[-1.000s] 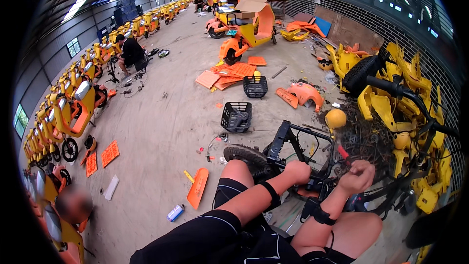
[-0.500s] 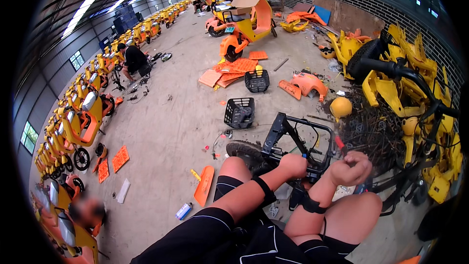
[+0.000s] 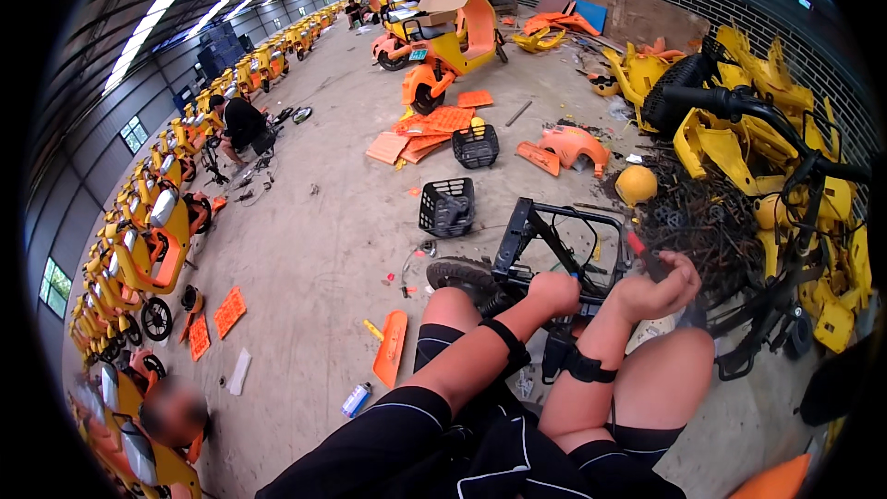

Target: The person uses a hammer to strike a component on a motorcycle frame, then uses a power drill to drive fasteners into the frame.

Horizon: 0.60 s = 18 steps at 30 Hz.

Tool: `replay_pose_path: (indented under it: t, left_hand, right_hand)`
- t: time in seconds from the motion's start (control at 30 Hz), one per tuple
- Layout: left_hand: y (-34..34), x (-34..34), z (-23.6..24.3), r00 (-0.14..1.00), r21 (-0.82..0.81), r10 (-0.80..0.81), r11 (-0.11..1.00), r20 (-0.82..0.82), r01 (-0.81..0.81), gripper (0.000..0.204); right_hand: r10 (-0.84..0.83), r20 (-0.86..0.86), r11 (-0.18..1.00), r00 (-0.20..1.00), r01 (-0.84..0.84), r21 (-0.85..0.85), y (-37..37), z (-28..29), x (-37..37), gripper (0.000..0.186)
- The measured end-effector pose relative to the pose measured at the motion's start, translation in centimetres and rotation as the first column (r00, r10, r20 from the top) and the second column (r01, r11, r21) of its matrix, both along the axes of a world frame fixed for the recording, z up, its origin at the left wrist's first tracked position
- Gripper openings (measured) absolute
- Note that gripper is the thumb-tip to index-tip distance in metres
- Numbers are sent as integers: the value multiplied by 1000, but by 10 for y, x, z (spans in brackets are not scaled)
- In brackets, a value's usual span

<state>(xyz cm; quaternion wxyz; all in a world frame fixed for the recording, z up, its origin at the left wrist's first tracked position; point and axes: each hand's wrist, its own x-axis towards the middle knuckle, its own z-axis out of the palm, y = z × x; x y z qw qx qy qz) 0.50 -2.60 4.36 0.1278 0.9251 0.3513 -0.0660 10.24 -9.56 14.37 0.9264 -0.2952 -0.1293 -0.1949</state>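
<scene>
Head view: we are gripping black frame [image 3: 554,240] on floor between knees, left hand [image 3: 552,293] clenched on bar, right hand [image 3: 654,286] closed around red-handled tool [image 3: 644,254]. Bracing frame firmly, keeping tool square.

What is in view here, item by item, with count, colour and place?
black metal frame: one, black, on the floor in front of the knees
wheel: one, black, left of the frame
baskets: two, black, mid-floor
orange panels: several, orange, floor centre
yellow helmet: one, right of centre
yellow body parts: a heap, right wall
parked vehicles: a long row, orange-yellow, left
spray can: one, pale, near the left leg
left hand: on the frame
right hand: grips a red-handled tool
</scene>
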Motion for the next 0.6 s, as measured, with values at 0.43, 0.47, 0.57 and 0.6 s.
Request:
replay_pose_path:
  t: [0.43, 0.47, 0.57, 0.6]
  left_hand:
    - [-5, -7, 6, 1000, 3, 0, 1000, 17, 0, 36]
    - [-1, -5, 8, 1000, 20, 0, 1000, 24, -1, 35]
    - [2, -1, -5, 1000, 19, -7, 1000, 23, 6, 35]
    - [3, -1, -5, 1000, 23, -11, 1000, 22, 10, 35]
  right_hand:
    - [422, 157, 852, 893, -331, -406, 12, -69, 12, 37]
    - [450, 116, 841, 886, -376, -388, 16, -74, 12, 38]
    - [249, -5, 800, 969, -208, -563, 4, -99, -2, 45]
    - [190, 32, 788, 981, -133, -601, 3, -118, 7, 46]
